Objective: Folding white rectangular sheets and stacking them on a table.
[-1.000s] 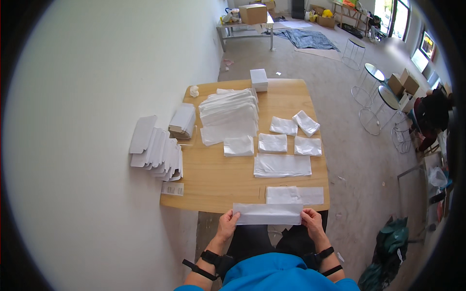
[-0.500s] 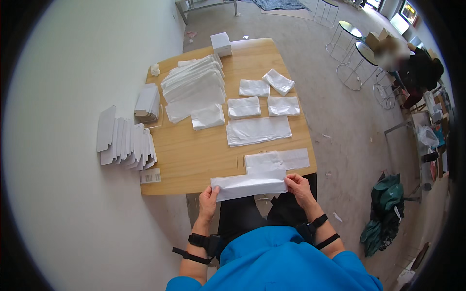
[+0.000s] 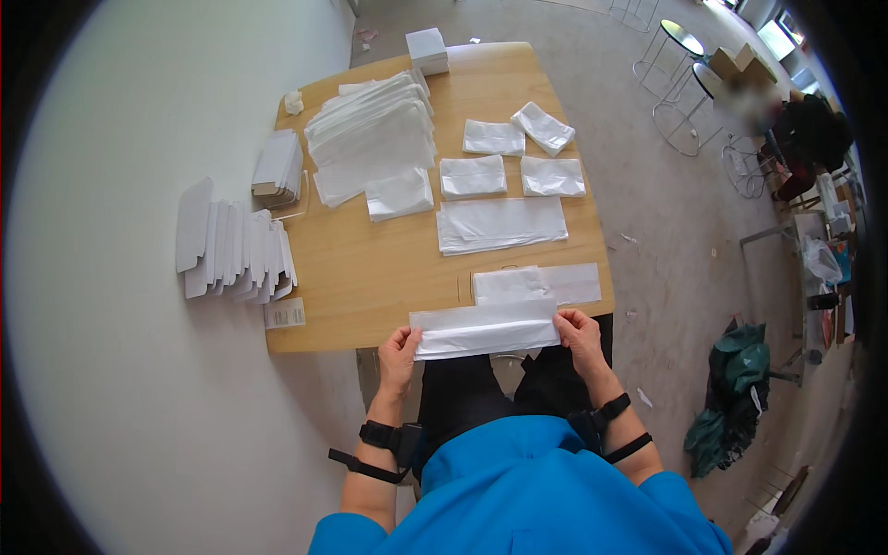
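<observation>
Between my hands, at the table's front edge, a white plastic bag [image 3: 486, 330] is stretched out flat and wide, with a fold line along its length. My left hand [image 3: 400, 356] pinches its left end and my right hand [image 3: 579, 335] pinches its right end. Just beyond it lies a white folded bag [image 3: 506, 285] on a longer pale strip [image 3: 573, 282]. Farther back is a wide flat white bag [image 3: 502, 226], with several small folded white packets [image 3: 473, 177] behind it.
On the wooden table [image 3: 370, 287] a large fanned stack of white bags [image 3: 370, 139] lies left of centre. White boxes [image 3: 428, 50] stand at the back. Flat white cartons [image 3: 236, 245] lean along the left edge by the wall. A person [image 3: 809, 134] sits at right, beyond stools [image 3: 682, 37].
The view has tipped slightly, so the table sits higher in the picture. Both hands still hold the bag's ends, and its front part now lies flatter and more even.
</observation>
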`<control>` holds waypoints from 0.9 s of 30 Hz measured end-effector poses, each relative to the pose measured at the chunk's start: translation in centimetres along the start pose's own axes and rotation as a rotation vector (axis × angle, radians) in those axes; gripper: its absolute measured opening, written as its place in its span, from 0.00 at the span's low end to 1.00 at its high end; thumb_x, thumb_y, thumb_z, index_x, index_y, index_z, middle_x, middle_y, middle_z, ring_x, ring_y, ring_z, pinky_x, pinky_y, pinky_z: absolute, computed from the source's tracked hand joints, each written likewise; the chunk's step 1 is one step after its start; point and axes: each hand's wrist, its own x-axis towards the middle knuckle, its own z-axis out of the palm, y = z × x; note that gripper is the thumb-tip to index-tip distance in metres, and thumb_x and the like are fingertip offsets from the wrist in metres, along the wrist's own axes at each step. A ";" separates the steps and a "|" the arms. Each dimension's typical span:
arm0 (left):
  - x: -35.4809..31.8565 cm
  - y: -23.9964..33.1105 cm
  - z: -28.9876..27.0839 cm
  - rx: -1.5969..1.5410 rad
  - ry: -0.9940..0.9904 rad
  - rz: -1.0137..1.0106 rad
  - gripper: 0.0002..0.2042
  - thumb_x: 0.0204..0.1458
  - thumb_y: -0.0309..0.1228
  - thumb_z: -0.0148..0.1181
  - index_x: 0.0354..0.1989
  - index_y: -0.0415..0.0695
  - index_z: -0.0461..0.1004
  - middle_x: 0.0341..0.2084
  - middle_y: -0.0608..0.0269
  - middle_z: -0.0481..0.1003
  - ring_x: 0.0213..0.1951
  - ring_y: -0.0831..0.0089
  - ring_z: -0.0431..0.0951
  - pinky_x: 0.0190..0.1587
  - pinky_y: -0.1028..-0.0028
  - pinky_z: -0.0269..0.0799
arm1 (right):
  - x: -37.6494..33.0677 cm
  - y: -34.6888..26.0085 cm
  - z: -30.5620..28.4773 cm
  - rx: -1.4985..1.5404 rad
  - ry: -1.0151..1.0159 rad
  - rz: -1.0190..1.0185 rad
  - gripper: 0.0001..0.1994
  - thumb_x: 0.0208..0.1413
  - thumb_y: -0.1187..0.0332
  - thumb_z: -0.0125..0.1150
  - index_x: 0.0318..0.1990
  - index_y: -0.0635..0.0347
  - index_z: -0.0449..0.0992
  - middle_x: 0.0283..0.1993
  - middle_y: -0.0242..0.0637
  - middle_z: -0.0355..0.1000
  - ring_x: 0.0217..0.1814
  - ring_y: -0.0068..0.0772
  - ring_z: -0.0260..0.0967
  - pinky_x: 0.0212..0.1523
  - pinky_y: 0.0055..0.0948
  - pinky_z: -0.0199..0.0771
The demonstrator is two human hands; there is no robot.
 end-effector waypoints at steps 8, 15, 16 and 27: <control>1.1 -0.1 -0.5 0.227 0.113 0.158 0.10 0.56 0.34 0.60 0.35 0.38 0.76 0.25 0.74 0.73 0.28 0.87 0.68 0.32 0.83 0.64 | 1.2 1.3 0.7 -0.223 0.063 -0.135 0.09 0.52 0.68 0.64 0.36 0.65 0.77 0.27 0.28 0.73 0.29 0.15 0.67 0.30 0.17 0.67; 3.8 1.4 0.0 0.316 0.160 0.262 0.10 0.56 0.34 0.61 0.35 0.37 0.76 0.24 0.74 0.72 0.27 0.87 0.66 0.30 0.84 0.63 | 4.2 -0.7 3.2 -0.397 0.216 -0.346 0.10 0.46 0.66 0.67 0.30 0.63 0.75 0.25 0.35 0.74 0.27 0.25 0.71 0.30 0.25 0.72; 4.4 1.1 -0.1 0.312 0.164 0.265 0.09 0.56 0.33 0.60 0.35 0.37 0.76 0.25 0.74 0.72 0.27 0.87 0.67 0.31 0.84 0.63 | 4.5 -1.0 3.5 -0.475 0.252 -0.376 0.10 0.45 0.66 0.67 0.28 0.63 0.75 0.24 0.37 0.74 0.25 0.28 0.72 0.30 0.27 0.72; 7.2 0.5 0.9 0.391 0.106 0.245 0.10 0.56 0.33 0.60 0.33 0.37 0.76 0.19 0.78 0.67 0.23 0.88 0.62 0.25 0.84 0.58 | 6.9 -0.2 3.6 -0.621 0.333 -0.352 0.10 0.42 0.65 0.66 0.25 0.61 0.74 0.23 0.40 0.74 0.26 0.38 0.74 0.31 0.35 0.73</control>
